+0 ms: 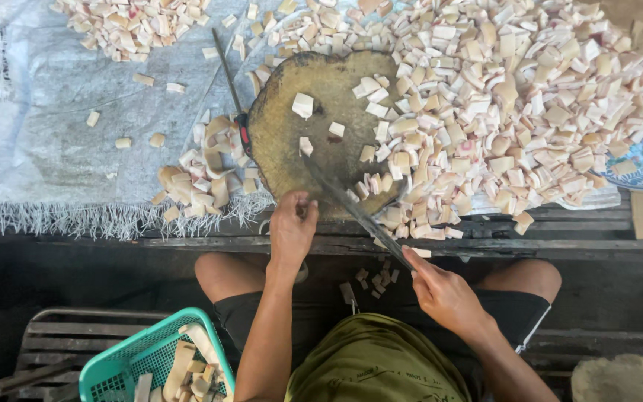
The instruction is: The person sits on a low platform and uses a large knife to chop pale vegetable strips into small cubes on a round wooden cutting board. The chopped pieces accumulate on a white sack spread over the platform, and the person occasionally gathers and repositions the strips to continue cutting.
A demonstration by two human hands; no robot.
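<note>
The right hand (444, 294) is closed around the handle of a long, dark knife (351, 208), whose blade runs up and to the left from below the worktop's near edge onto the round, worn chopping block (314, 160). The left hand (292, 227) rests at the block's near rim, just beside the blade, its fingers (305, 205) curled; what they pinch, if anything, cannot be told. A few pale cut cubes (303, 104) lie scattered on the block. A large heap of the same pale pieces (515, 97) covers the worktop's right half, touching the block's right rim, and a smaller pile (199, 175) sits against its left rim on a grey woven sheet (53, 149). A teal plastic basket (124, 361) holding longer uncut strips stands low by the person's left knee.
</note>
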